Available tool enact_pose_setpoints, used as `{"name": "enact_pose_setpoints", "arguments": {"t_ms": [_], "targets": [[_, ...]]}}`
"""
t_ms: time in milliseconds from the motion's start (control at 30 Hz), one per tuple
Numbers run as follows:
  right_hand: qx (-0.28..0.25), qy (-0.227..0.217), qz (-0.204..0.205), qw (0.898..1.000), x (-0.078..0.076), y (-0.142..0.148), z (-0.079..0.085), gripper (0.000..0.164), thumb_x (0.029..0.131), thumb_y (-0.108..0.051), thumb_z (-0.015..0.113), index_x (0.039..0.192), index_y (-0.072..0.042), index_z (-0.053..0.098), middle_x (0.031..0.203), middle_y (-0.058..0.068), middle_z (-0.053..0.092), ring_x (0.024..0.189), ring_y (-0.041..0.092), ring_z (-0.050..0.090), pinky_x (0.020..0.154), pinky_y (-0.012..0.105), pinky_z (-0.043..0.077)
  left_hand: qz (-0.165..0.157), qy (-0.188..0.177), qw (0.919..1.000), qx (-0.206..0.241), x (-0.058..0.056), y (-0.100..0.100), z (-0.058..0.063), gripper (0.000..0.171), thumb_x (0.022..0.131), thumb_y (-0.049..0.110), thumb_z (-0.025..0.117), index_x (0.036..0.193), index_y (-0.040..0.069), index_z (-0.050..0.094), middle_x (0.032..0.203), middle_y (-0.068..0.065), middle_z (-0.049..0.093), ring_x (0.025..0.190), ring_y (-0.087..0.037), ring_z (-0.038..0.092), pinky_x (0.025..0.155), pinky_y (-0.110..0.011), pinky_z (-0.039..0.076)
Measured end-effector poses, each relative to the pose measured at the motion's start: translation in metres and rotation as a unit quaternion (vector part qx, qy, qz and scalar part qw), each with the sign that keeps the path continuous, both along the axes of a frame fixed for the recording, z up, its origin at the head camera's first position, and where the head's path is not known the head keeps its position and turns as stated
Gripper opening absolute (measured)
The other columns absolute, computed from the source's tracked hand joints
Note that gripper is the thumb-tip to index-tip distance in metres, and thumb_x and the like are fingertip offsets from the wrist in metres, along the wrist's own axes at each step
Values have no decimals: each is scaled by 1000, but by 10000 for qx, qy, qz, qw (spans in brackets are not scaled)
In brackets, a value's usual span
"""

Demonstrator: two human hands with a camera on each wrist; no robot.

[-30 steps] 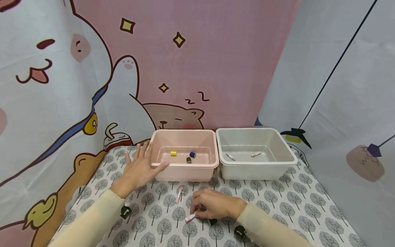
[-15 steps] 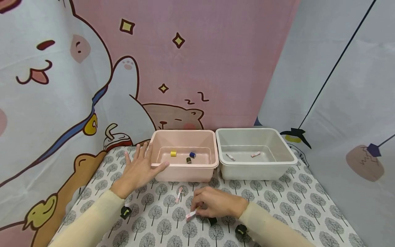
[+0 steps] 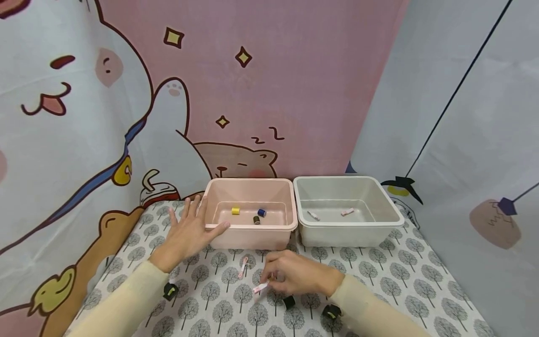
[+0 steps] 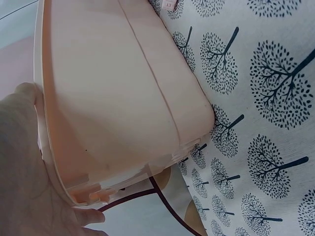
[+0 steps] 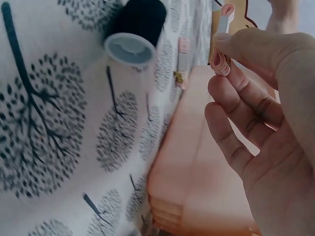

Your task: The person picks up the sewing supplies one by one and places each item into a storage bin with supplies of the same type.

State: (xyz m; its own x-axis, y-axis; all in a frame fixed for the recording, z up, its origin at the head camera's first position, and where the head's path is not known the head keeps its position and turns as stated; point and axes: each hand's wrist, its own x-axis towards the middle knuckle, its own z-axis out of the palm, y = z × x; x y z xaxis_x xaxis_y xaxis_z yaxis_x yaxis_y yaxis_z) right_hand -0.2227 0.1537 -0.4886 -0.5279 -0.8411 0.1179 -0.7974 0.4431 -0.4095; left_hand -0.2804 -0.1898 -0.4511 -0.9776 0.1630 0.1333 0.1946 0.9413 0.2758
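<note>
My right hand (image 3: pixel 294 274) is just above the cloth and pinches a small folded pink-and-white tape measure (image 3: pixel 260 288) between thumb and fingertips; the right wrist view shows the tape measure's (image 5: pixel 221 44) looped layers and white band. Close below this hand, a black thread spool (image 3: pixel 288 302) lies on its side. Another folded tape measure (image 3: pixel 243 267) lies on the cloth in front of the pink bin (image 3: pixel 252 238). My left hand (image 3: pixel 185 234), fingers spread and straight, rests at the bin's left front rim; the left wrist view has the hand (image 4: pixel 24 162) against that rim.
Yellow (image 3: pixel 236 211), blue (image 3: pixel 262 213) and dark green (image 3: pixel 257 220) thread spools lie inside the pink bin. Beside it stands a white bin (image 3: pixel 349 234) with two folded tape measures (image 3: pixel 347 212) in it. A tree-print cloth (image 3: pixel 223 311) covers the table; printed curtains (image 3: pixel 303 93) rise behind.
My right hand has lifted the tape measure slightly off the cloth, and more of the black spool shows below it. The left hand keeps its place at the pink bin.
</note>
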Motion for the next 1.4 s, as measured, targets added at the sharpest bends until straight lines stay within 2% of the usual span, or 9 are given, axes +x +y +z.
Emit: {"name": "enact_pose_setpoints", "arguments": {"t_ms": [267, 500, 667, 833, 1067, 1233, 1400], "targets": [[-49, 96, -248, 9996, 1, 10, 17, 20, 103, -12, 89, 120, -22, 90, 116, -11, 78, 105, -6, 73, 97, 14, 65, -34, 2, 10000, 59, 3, -1, -1, 122, 108, 88, 51, 187, 2, 14, 195, -28, 5, 181, -57, -2, 135, -89, -16], [-371, 318, -209, 9986, -5, 28, 39, 20, 103, -9, 87, 121, -18, 89, 117, -7, 79, 105, -2, 76, 95, 16, 66, -38, 58, 10000, -14, 0, 0, 1, 127, 106, 96, 42, 187, 4, 11, 194, -29, 4, 181, -57, -1, 134, -90, -15], [-624, 652, -238, 9956, -7, 40, 53, 21, 100, -6, 90, 118, -15, 88, 115, -4, 81, 102, 3, 79, 93, 22, 69, -41, 66, 10000, 6, -1, 0, 1, 125, 106, 94, 45, 187, 4, 11, 194, -29, 4, 181, -58, -1, 134, -90, -14], [-724, 966, -346, 9921, -7, 53, 61, 22, 97, -6, 93, 115, -16, 88, 114, -5, 81, 101, 4, 78, 93, 21, 69, -40, 45, 10000, 19, -1, 0, 1, 126, 106, 94, 45, 187, 4, 11, 194, -29, 5, 181, -58, 0, 134, -90, -14], [-888, 877, -477, 9910, -10, 67, 70, 21, 98, -4, 91, 114, -17, 87, 119, -4, 82, 101, 6, 79, 91, 22, 69, -45, 31, 10000, -3, -1, -1, -2, 126, 106, 93, 46, 187, 4, 11, 195, -29, 5, 181, -59, 1, 134, -91, -13], [-986, 1013, -513, 9886, -18, 77, 79, 23, 98, -2, 91, 113, -18, 86, 115, -5, 83, 98, 7, 79, 88, 25, 71, -54, 39, 10000, 38, 0, -1, -1, 127, 105, 95, 44, 188, 5, 10, 195, -28, 3, 181, -59, 0, 134, -90, -14], [-896, 1010, -782, 9877, -27, 87, 88, 24, 99, -4, 91, 114, -22, 87, 113, -10, 82, 97, 3, 77, 86, 25, 70, -73, 39, 10000, 33, 1, -1, 1, 127, 105, 97, 41, 188, 5, 10, 195, -28, 3, 181, -59, 0, 134, -90, -14]]}}
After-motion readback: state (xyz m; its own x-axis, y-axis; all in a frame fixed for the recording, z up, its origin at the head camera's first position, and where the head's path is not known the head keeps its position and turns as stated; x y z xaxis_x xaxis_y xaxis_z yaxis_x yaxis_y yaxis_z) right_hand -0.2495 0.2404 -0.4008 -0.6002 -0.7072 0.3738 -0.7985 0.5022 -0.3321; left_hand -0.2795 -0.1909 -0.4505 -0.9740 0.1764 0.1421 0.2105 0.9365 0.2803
